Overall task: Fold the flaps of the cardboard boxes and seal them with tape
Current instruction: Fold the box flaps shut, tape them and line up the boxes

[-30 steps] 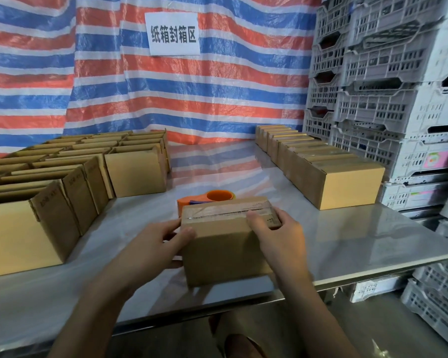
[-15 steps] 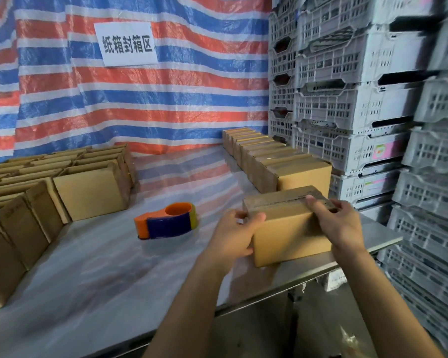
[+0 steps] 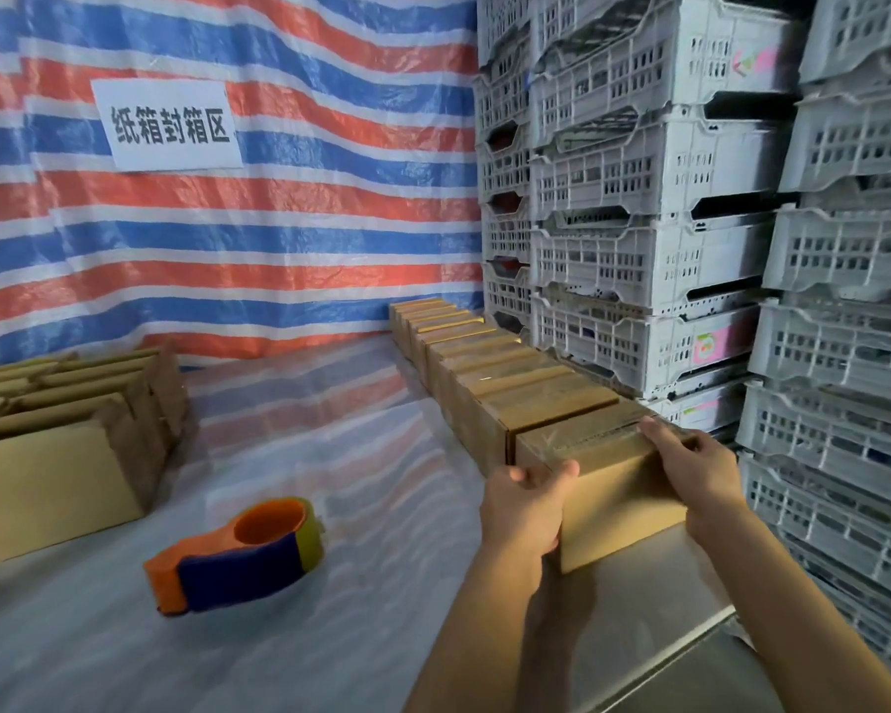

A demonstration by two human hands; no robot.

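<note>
Both hands clamped on one sealed box (image 3: 621,499), one at each end, hands apart by the box's length. Left hand (image 3: 523,512) grips the left end, thumb up on the top edge, fingers wrapped round the side. Right hand (image 3: 700,478) is over the right end, fingers curled across the top and down the far corner.

Box sits at the near right part of the table (image 3: 330,650), close to the table's right edge, bottom edge looks down on the surface. Long axis runs left-right between the hands, right end angled slightly away. Taped top faces up, clear tape strip along the long axis, plain long side faces the camera.

It is the nearest one in a row of sealed boxes (image 3: 484,362), just beside the next box, looks like touching. Row runs away from the camera along the table's right side to the back, all tops up, tape shine on several.

Tape dispenser (image 3: 237,553), orange with a blue body, lies on the table left of the hands, well apart from the held box, orange ring opening up.

Far left: batch of open boxes (image 3: 57,455) packed together, flaps standing up; cannot tell what is inside.

Right side behind the row: stacked grey plastic crates (image 3: 664,198), slotted walls, dark inside, contents cannot be told; pink labels on some.

Back: red-blue-white striped tarp (image 3: 304,239) with a white sign (image 3: 168,125) with black characters.
</note>
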